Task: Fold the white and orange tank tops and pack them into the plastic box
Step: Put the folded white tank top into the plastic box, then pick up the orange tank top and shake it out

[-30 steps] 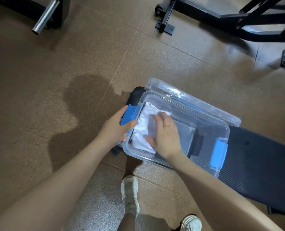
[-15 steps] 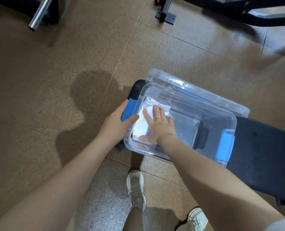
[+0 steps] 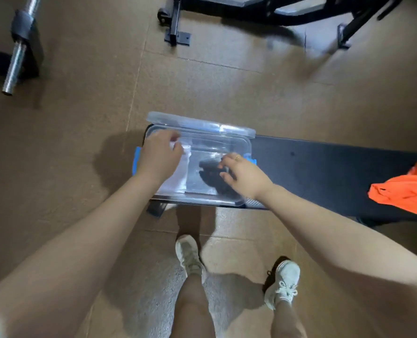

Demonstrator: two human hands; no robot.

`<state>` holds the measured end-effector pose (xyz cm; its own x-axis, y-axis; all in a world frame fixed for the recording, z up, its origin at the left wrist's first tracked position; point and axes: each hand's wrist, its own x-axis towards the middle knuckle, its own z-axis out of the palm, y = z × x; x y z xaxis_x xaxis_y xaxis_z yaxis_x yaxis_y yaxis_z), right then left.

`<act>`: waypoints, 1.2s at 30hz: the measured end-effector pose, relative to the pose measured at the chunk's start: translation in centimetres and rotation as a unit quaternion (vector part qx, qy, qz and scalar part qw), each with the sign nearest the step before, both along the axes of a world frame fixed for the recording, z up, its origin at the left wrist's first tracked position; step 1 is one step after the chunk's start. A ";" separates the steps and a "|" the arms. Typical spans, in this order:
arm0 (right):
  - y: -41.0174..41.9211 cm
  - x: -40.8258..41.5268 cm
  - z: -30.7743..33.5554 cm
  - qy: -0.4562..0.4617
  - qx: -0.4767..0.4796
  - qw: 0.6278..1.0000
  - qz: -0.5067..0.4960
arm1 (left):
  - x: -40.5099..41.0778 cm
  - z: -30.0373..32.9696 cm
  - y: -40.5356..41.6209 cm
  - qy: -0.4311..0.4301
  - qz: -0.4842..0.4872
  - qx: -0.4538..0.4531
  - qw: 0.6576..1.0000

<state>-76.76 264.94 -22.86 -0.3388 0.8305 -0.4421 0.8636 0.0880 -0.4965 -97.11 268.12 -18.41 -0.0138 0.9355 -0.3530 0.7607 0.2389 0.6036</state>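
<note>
A clear plastic box [image 3: 200, 200] with blue latches sits on the left end of a black bench [image 3: 324, 167]. The folded white tank top [image 3: 178, 178] lies inside the box on its left side. My left hand [image 3: 159, 154] is over the white top's far end with fingers curled down; blur hides whether they grip the cloth. My right hand [image 3: 245, 175] hovers over the right half of the box, fingers loosely curled and holding nothing. The orange tank top [image 3: 407, 189] lies crumpled on the bench at the right edge of view, apart from both hands.
The box's clear lid [image 3: 202, 123] lies behind the box. A barbell end [image 3: 14, 62] is at the far left, and a black gym frame [image 3: 263, 8] stands across the top. My two feet in pale shoes [image 3: 190, 254] stand on the brown floor before the bench.
My left hand left the box's left latch and moved over the white top. My right hand lifted off the white top and shifted to the box's right side. The view swung, bringing the orange top into sight.
</note>
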 end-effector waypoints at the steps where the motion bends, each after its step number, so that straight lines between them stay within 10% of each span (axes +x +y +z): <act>1: -1.2 1.2 1.0 -0.001 0.007 1.000 -0.019 | 1.4 1.0 -0.4 -0.023 -0.013 -0.005 1.000; 10: -10.8 21.9 7.3 -0.079 0.021 0.966 -0.244 | 21.4 6.2 -5.9 -0.048 -0.282 -0.041 0.957; 24: -26.9 61.5 10.0 -0.128 -0.037 0.928 -0.348 | 61.3 7.9 -17.6 -0.069 -0.278 -0.054 0.956; 36: -28.1 72.9 6.8 -0.171 -0.115 0.946 -0.250 | 74.1 0.7 -20.2 -0.035 -0.232 -0.124 0.964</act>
<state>-3.90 236.80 -16.09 0.2663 0.7175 -0.6437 0.8823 -0.4503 -0.1370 -22.99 247.90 -17.66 0.4176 0.7226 -0.5509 0.7797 0.0263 0.6255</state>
